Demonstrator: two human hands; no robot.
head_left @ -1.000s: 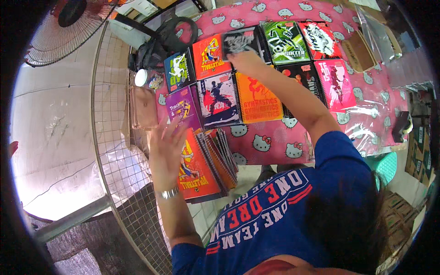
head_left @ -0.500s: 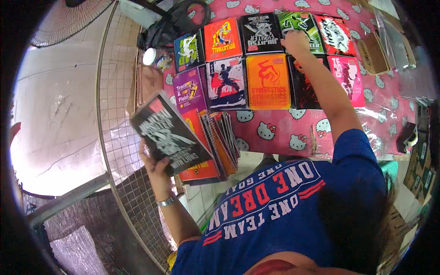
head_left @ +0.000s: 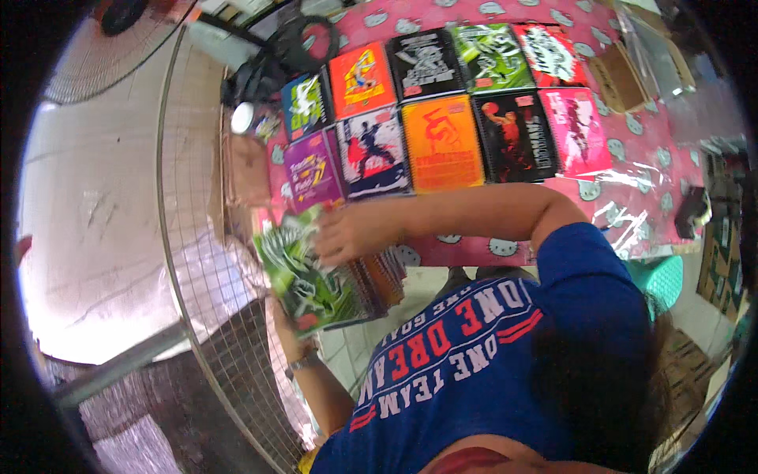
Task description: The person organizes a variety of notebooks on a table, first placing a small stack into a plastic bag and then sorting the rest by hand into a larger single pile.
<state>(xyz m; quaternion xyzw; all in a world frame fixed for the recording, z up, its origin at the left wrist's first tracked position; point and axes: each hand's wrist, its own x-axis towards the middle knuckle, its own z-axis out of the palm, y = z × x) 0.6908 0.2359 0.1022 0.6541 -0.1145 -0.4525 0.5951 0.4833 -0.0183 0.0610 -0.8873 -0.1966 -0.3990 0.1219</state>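
Observation:
My left hand (head_left: 290, 338) is under a stack of spiral notebooks at the left, mostly hidden by it. On top lies a green spiral notebook (head_left: 312, 284) with a white figure, slightly smeared by motion. Over that notebook's upper right edge is my right hand (head_left: 354, 231), its fingers closed on it and blurred. More spiral-bound notebooks (head_left: 383, 278) fan out beneath on the right. Two rows of notebooks lie on the table, among them another green one (head_left: 491, 57), an orange one (head_left: 442, 142), a black one (head_left: 517, 136) and a purple one (head_left: 313, 167).
A pink cloth with cat faces covers the table (head_left: 501, 246). Wire mesh (head_left: 185, 261) stands along the left, below a fan (head_left: 106, 47). A black bag (head_left: 257, 75) and a white-lidded jar (head_left: 243, 118) sit at the far left; a cardboard box (head_left: 620, 77) is far right.
My right hand has come from the far row of notebooks down to the stack at the left. A green notebook now covers the black one on top there.

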